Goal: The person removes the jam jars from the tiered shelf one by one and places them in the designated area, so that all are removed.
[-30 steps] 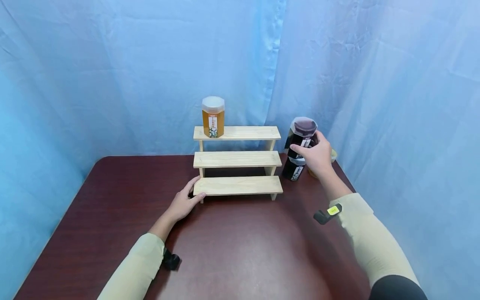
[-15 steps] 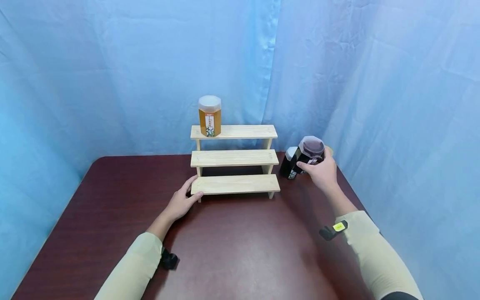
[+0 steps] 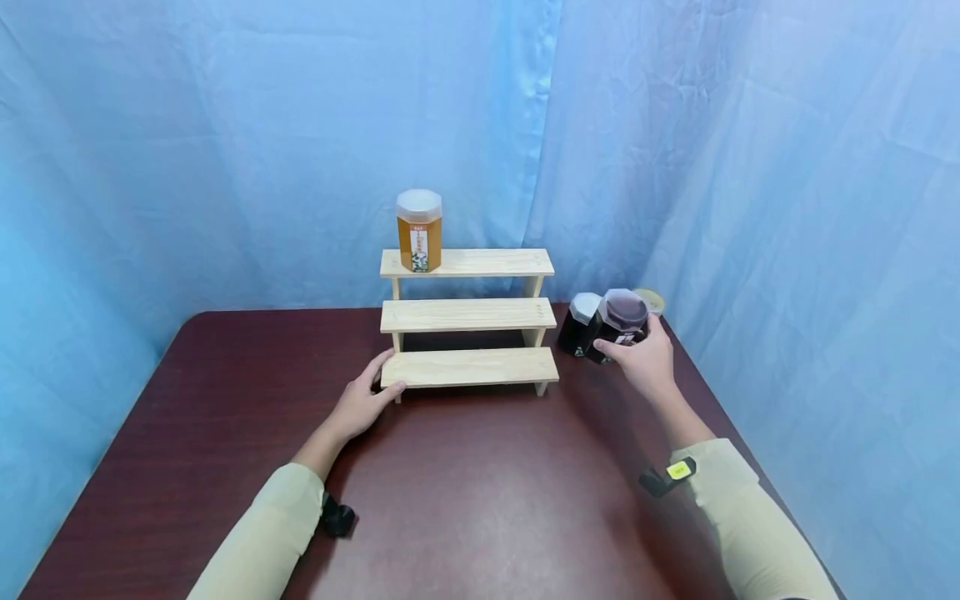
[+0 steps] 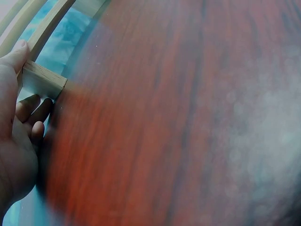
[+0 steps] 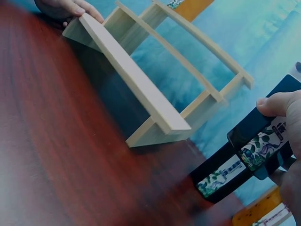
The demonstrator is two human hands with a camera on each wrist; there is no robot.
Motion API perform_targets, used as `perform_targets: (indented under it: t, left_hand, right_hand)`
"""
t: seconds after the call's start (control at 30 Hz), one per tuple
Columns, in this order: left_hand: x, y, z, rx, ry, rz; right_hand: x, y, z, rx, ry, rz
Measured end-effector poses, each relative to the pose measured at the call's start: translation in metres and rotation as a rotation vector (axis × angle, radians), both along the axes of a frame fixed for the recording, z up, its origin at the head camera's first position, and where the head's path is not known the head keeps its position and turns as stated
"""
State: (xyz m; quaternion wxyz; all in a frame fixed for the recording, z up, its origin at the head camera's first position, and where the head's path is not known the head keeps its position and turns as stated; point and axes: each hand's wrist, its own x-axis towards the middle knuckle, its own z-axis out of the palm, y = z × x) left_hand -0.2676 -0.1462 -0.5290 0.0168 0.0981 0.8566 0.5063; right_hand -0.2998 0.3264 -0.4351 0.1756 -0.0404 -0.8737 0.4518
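My left hand point(image 3: 362, 408) grips the left end of the bottom step of a three-tier wooden display stand point(image 3: 472, 367), its thumb on the front edge. At the right of the table, my right hand point(image 3: 648, 362) holds a dark jar point(image 3: 624, 310) by its sides, thumb towards the stand. This jar is many-sided, with a clear lid and a printed label. Just left of it stands a second dark jar point(image 3: 573, 335), partly hidden; in the right wrist view the held jar overlaps its top point(image 5: 221, 176). An amber jar point(image 5: 263, 207) shows below the right hand there.
Another amber jar point(image 3: 420, 242), white-lidded, stands on the left of the stand's top step. Light blue curtains point(image 3: 300, 150) hang behind and to the right of the dark red-brown table point(image 3: 465, 483). The table's right edge runs close to the jars.
My right hand has lowered the dark jar from above the other dark jar to beside it, on its right and nearer me. My left hand keeps its hold on the stand.
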Motion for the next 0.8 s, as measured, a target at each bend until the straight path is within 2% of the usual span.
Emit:
perform_targets:
  t: [0.23, 0.47, 0.8]
  left_hand:
    - [-0.002, 0.000, 0.000, -0.017, 0.003, 0.000]
    - [0.000, 0.000, 0.000, -0.029, 0.011, 0.003]
    - [0.001, 0.001, 0.000, -0.005, 0.010, 0.003]
  right_hand:
    - [0.013, 0.004, -0.016, -0.004, -0.029, 0.006]
    - [0.023, 0.007, -0.038, 0.053, -0.063, -0.005]
    - [0.034, 0.006, -0.058, 0.019, -0.130, -0.017]
